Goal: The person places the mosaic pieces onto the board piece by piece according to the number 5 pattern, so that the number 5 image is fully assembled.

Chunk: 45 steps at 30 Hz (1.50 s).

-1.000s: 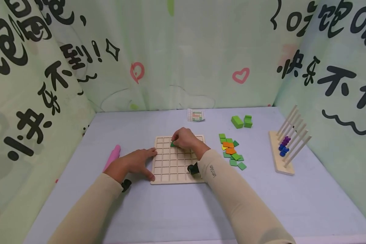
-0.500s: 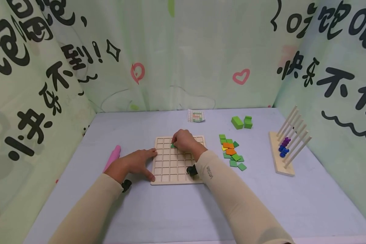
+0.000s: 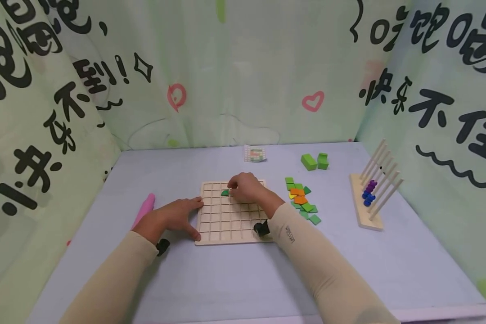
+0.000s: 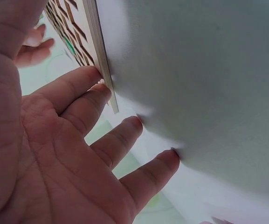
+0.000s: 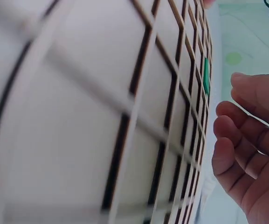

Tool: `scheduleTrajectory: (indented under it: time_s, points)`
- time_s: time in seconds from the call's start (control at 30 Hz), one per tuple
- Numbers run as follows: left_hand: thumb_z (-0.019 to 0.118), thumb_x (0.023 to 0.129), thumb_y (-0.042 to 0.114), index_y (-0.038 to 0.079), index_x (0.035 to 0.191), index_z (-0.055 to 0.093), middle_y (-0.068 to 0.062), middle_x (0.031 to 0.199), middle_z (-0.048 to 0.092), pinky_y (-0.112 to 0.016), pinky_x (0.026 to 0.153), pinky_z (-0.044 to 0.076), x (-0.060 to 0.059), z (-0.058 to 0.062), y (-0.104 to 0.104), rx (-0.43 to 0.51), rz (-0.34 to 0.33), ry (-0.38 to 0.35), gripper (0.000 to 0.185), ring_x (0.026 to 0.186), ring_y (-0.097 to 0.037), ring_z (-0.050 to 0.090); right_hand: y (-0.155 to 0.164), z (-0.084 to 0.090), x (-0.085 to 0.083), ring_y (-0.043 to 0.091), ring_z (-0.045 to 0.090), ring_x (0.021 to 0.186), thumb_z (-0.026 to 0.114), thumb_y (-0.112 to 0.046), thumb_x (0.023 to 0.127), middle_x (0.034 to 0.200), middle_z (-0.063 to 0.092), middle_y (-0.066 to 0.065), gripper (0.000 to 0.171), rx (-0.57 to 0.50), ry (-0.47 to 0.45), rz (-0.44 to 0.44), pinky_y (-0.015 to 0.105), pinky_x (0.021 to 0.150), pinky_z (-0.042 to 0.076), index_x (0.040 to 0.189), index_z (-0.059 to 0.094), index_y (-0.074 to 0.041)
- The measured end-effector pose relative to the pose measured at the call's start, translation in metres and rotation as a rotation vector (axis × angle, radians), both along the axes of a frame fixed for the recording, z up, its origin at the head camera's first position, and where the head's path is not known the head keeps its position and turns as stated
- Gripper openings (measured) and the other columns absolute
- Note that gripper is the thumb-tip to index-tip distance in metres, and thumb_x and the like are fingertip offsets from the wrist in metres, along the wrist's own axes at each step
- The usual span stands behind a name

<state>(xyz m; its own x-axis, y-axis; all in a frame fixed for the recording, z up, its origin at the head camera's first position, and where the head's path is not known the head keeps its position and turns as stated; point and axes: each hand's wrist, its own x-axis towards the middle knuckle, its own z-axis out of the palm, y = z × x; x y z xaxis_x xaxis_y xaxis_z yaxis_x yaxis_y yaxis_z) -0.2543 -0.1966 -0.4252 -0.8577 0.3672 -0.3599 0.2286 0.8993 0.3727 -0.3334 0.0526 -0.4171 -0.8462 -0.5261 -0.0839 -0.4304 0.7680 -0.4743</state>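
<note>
Overhead, from the head camera, the wooden grid board point(image 3: 228, 213) lies flat on the pale table point(image 3: 235, 279). The left hand point(image 3: 171, 217) lies at the board's 9 o'clock edge, fingers spread and straight, fingertips against the frame. The right hand point(image 3: 246, 186) hovers over the board's 12 o'clock rows with fingers curled, just beside a green triangle piece point(image 3: 225, 192) that sits in a cell there. Whether the fingertips touch the piece cannot be told from this view. To seat the piece well, the person likely needs to nudge its edges square with the cell walls and press it flat, while the left hand keeps the board from sliding. At 3 o'clock of the board sits a heap of green and orange tiles point(image 3: 301, 201); a pattern card point(image 3: 254, 154) lies at 12 o'clock.

Next, the left wrist camera shows the left hand's fingers point(image 4: 78, 88) spread apart, two fingertips pressed against the board's thin edge point(image 4: 99, 51), the others resting on the table.

Lastly, the right wrist camera looks along the grid point(image 5: 139, 112). The green piece point(image 5: 206, 77) shows as a sliver in a far cell. The right hand's fingers point(image 5: 239, 140) are loosely curled together, clear of the piece and holding nothing.
</note>
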Motion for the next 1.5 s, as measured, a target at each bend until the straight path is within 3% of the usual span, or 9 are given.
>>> scheduleTrajectory:
  time_s: [0.1,0.4,0.63,0.8,1.2,1.5]
  points:
    - [0.095,0.072,0.042,0.011,0.161,0.038,-0.009,0.171,0.029,-0.055,0.125,0.03,0.0,-0.001,0.002,-0.002,-0.003,0.003,0.111,0.155,-0.04,0.03,0.02,0.0,0.002,0.026,0.066,0.103,0.064,-0.017,0.103,0.117,0.073,0.011,0.027,-0.011,0.018,-0.012,0.041,0.093,0.055,0.126,0.072,-0.005]
    - [0.095,0.072,0.043,0.009,0.161,0.038,-0.01,0.171,0.028,-0.056,0.124,0.031,0.002,-0.002,0.001,-0.004,-0.008,0.009,0.112,0.155,-0.041,0.03,0.079,-0.001,0.006,0.023,0.061,0.098,0.066,-0.018,0.1,0.111,0.072,0.009,0.026,-0.021,-0.015,-0.166,0.038,0.088,0.052,0.12,0.073,-0.005]
    - [0.095,0.071,0.046,0.009,0.161,0.038,-0.012,0.171,0.029,-0.057,0.124,0.031,0.001,-0.003,-0.001,0.008,-0.014,0.018,0.113,0.155,-0.042,0.03,0.125,-0.004,0.002,0.03,0.062,0.111,0.067,-0.018,0.1,0.125,0.07,0.016,0.033,0.041,-0.032,-0.288,0.044,0.097,0.053,0.128,0.07,-0.002]
    - [0.095,0.071,0.045,0.01,0.161,0.038,-0.011,0.171,0.028,-0.057,0.124,0.031,0.002,-0.001,-0.001,0.004,-0.009,0.01,0.112,0.155,-0.042,0.029,0.15,-0.007,0.0,0.029,0.061,0.109,0.067,-0.017,0.1,0.131,0.068,0.017,0.033,0.096,-0.081,-0.384,0.043,0.099,0.054,0.13,0.069,-0.003]
    - [0.096,0.07,0.044,0.009,0.161,0.038,-0.012,0.171,0.029,-0.058,0.124,0.031,0.003,-0.002,0.001,0.01,0.006,-0.002,0.113,0.155,-0.042,0.029,0.161,-0.012,0.0,0.031,0.058,0.11,0.064,-0.017,0.102,0.138,0.064,0.019,0.036,0.121,-0.105,-0.428,0.045,0.102,0.053,0.136,0.068,-0.005]
    - [0.095,0.071,0.044,0.009,0.161,0.038,-0.012,0.171,0.029,-0.058,0.124,0.03,0.002,-0.001,0.0,0.012,0.004,0.003,0.112,0.155,-0.042,0.029,0.161,-0.012,-0.003,0.03,0.058,0.101,0.069,-0.017,0.099,0.117,0.066,0.016,0.026,0.111,-0.101,-0.431,0.039,0.089,0.054,0.12,0.066,-0.003]
